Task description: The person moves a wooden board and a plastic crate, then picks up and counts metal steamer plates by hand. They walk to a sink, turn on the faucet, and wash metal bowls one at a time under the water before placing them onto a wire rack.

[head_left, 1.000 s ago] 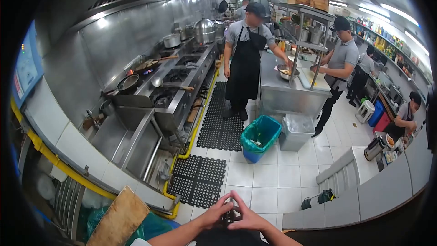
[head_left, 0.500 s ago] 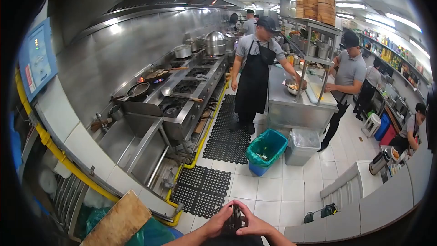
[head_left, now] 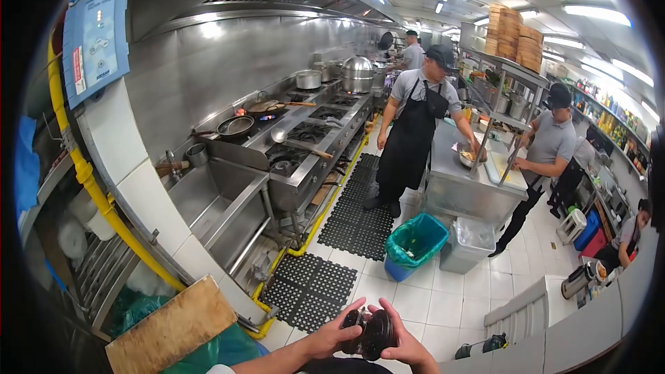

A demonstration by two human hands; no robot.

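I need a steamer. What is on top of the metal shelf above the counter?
Stacks of bamboo steamers stand on the metal shelf. Their walls hide whatever is inside or directly behind them.

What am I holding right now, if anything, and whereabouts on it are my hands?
A dark, glossy, rounded object, held by its sides between your left hand and right hand. I can't tell exactly what it is.

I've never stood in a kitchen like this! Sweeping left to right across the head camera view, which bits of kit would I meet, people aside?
Blue control panel → dark frying pan → metal pot → domed pot → green-lined bin → bamboo steamers → white stool.
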